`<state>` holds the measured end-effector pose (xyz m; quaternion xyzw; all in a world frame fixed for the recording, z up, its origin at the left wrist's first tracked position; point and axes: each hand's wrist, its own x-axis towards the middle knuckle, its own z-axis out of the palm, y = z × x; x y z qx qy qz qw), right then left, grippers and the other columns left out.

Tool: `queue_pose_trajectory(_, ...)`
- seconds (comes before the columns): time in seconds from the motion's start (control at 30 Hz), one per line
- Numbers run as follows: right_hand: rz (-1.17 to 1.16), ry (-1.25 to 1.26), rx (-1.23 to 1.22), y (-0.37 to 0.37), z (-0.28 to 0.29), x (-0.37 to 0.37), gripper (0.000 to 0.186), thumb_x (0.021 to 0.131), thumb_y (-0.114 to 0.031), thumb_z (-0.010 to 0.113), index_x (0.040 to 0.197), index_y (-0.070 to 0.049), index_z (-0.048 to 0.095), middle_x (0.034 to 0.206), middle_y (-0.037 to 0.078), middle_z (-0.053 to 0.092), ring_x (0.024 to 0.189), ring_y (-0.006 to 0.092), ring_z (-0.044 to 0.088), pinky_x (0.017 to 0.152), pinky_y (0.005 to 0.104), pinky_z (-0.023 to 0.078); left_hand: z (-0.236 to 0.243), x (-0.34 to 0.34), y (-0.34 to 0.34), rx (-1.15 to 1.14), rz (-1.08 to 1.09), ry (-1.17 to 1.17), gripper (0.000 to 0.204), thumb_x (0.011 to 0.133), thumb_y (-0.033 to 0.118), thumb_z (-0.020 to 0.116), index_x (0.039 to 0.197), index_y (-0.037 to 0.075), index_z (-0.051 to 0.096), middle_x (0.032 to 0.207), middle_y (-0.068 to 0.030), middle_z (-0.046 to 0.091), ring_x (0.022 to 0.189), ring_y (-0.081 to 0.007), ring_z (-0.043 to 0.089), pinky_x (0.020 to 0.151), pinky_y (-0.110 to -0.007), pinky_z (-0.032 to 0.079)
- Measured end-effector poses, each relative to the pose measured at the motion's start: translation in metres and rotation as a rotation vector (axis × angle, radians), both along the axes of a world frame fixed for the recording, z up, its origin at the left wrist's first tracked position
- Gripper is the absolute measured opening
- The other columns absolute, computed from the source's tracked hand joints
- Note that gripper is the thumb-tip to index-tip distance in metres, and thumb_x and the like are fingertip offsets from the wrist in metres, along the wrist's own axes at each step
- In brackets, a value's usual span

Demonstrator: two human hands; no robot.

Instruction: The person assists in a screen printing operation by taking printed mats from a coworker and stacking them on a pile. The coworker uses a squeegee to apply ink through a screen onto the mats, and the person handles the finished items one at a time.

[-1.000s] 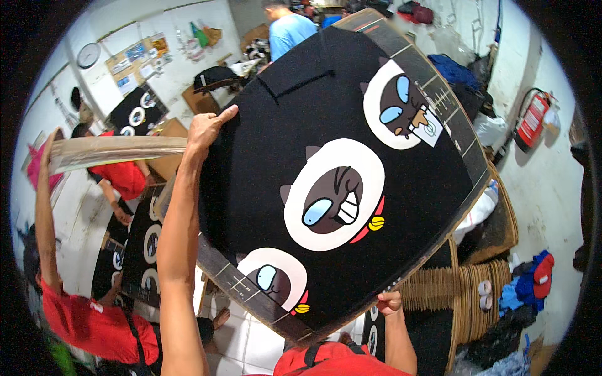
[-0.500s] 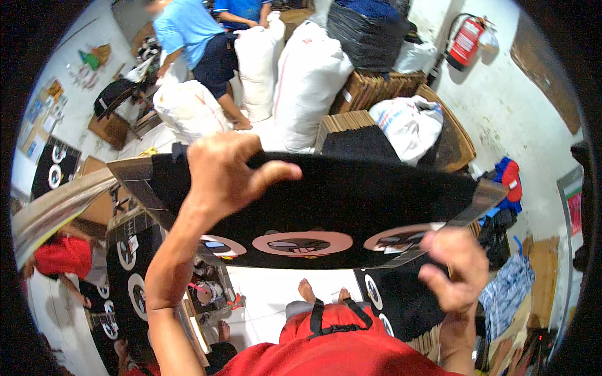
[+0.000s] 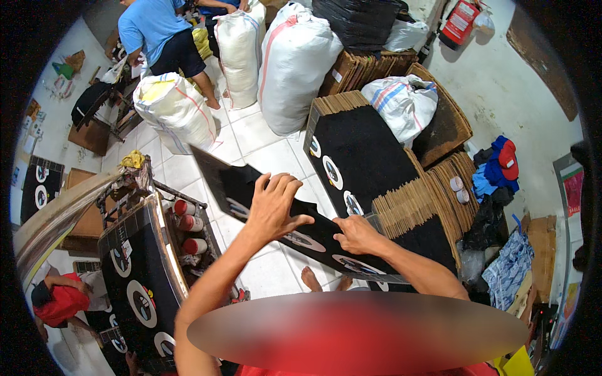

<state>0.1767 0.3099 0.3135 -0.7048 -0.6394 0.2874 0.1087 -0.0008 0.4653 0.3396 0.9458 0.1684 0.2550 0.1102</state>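
Note:
A flat board [image 3: 213, 182] covered with black cloth [image 3: 322, 224] hangs tilted before me, running from upper left to lower right. Pale round prints [image 3: 305, 241] show along its near face. The cloth is bunched up along the top edge. Over that edge lies my left hand [image 3: 273, 208], its fingers bent on the cloth and its thumb stretched toward the right. My right hand [image 3: 359, 236] is closed on the same edge, close beside the left thumb. What its fingertips press against is partly hidden.
To the right stands a long stack of boards [image 3: 401, 200] topped with black cloth. On the left are a printed cloth panel [image 3: 141, 276] and a rack with red-lidded jars [image 3: 191, 222]. White sacks [image 3: 295, 69] stand beyond, near a person in blue [image 3: 150, 28]; another person in red [image 3: 63, 301] is lower left.
The board has swung from lying wide across my view to a narrow slant. My hands have come closer together, the right one moving left along the board. My view has shifted too.

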Motion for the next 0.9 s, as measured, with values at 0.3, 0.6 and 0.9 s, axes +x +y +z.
queue_pose_trajectory(0.3, -0.216, -0.149, -0.02, 0.022, -0.151, 0.024, 0.018, 0.066, -0.01, 0.056, 0.077, 0.004, 0.057, 0.073, 0.03, 0.058, 0.074, 0.0454, 0.058, 0.071, 0.0496, 0.047, -0.23, -0.124, -0.126, -0.758, 0.504, 0.278, 0.06, 0.07, 0.043, 0.068, 0.106, -0.002, 0.053, 0.098, -0.0188, 0.059, 0.092, -0.0339, 0.056, 0.075, -0.045, 0.043)
queue_pose_trajectory(0.6, -0.476, -0.173, -0.187, 0.052, -0.243, 0.098, 0.041, 0.068, -0.01, 0.057, 0.104, 0.01, 0.055, 0.091, 0.033, 0.057, 0.09, 0.0441, 0.057, 0.084, 0.0457, 0.044, -0.387, -0.262, -0.306, -1.506, 1.211, 0.512, 0.04, 0.069, 0.034, 0.073, 0.088, 0.0, 0.061, 0.088, -0.0148, 0.065, 0.079, -0.0266, 0.062, 0.071, -0.038, 0.048)
queue_pose_trajectory(0.9, -0.557, -0.206, -0.212, 0.137, -0.327, 0.174, 0.045, 0.073, -0.01, 0.057, 0.113, 0.008, 0.052, 0.1, 0.03, 0.058, 0.095, 0.0416, 0.056, 0.087, 0.0438, 0.044, -0.371, -0.153, -0.264, -1.949, 1.559, -0.175, 0.02, 0.078, 0.019, 0.067, 0.078, 0.002, 0.056, 0.069, -0.0054, 0.06, 0.059, -0.0127, 0.055, 0.054, -0.026, 0.043)
